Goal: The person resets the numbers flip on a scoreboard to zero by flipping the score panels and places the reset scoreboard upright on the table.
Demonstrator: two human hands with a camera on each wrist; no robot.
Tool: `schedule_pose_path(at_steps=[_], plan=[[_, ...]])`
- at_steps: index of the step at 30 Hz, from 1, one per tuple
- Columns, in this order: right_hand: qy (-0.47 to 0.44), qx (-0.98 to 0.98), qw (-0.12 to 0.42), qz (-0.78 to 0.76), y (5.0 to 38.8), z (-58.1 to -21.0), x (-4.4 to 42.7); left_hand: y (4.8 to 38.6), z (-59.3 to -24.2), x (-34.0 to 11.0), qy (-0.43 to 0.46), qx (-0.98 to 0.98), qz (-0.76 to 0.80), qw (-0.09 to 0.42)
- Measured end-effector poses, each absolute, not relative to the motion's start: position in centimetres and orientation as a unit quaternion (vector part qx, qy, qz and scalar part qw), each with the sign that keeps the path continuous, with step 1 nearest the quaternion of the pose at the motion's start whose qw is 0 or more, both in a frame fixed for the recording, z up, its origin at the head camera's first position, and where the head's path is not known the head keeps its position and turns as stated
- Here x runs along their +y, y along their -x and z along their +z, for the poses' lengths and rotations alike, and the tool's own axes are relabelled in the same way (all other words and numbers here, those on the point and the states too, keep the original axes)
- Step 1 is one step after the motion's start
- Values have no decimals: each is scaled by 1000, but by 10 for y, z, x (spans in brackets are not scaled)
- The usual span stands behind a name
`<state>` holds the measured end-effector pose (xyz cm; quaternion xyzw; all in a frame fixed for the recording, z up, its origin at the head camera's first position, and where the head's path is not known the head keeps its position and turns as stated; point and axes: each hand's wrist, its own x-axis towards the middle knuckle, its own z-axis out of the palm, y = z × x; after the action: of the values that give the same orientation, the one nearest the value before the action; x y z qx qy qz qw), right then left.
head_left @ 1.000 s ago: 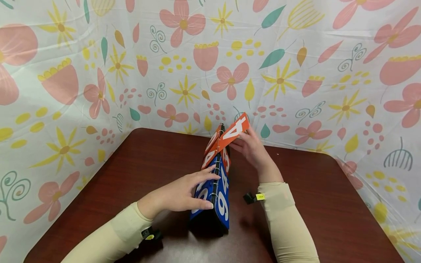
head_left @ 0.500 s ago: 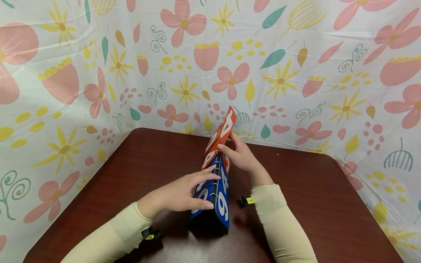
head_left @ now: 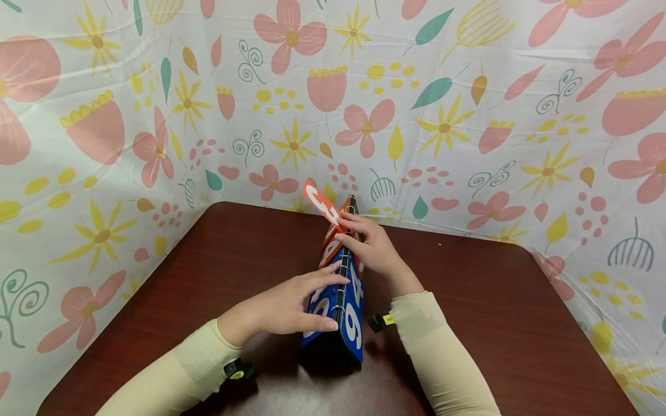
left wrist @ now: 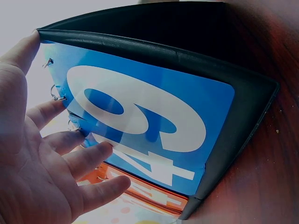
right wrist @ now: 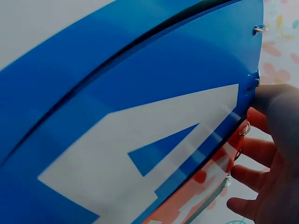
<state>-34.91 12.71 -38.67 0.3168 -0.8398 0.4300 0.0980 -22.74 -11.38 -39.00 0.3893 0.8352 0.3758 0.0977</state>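
Observation:
A tent-shaped flip scoreboard (head_left: 330,355) stands on the table, its blue number cards on the near half and its red ones on the far half, all hung on metal rings. My left hand (head_left: 281,303) rests across the near ridge with spread fingers, the thumb at the near end. In the left wrist view, those fingers (left wrist: 88,163) lie by a blue 6 card (left wrist: 140,107). At the far rings my right hand (head_left: 374,245) touches a red card (head_left: 319,205) with a white 3, which sticks up over the left side. A blue 4 card (right wrist: 154,149) fills much of the right wrist view.
The dark brown wooden table (head_left: 494,323) extends around the scoreboard. Behind it hangs a flower-patterned cloth (head_left: 291,92). A black wrist device (head_left: 239,370) is strapped on the left sleeve, another wrist device (head_left: 382,321) on the right.
My right hand has moved left to the ridge, and a red 4 card has swung over from right to left, so that a 3 now shows. The left hand has stayed put.

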Motion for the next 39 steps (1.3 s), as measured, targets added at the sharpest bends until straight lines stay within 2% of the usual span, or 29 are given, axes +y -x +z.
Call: schedule_pose_path(at_steps=[18,26,34,39], plan=[[-315,-865,66,384,347,-387,123,227,-390,-114,-391,832,379,100],[-303,-831,19,467,354,-386,140,226,-389,-113,-389,833,381,99],[-210,-790,-1,576,378,-409,164,226,-389,-114,-381,834,385,107],[-169,-813,-59,553,391,-433,174,226,-389,-113,-380,834,385,111]])
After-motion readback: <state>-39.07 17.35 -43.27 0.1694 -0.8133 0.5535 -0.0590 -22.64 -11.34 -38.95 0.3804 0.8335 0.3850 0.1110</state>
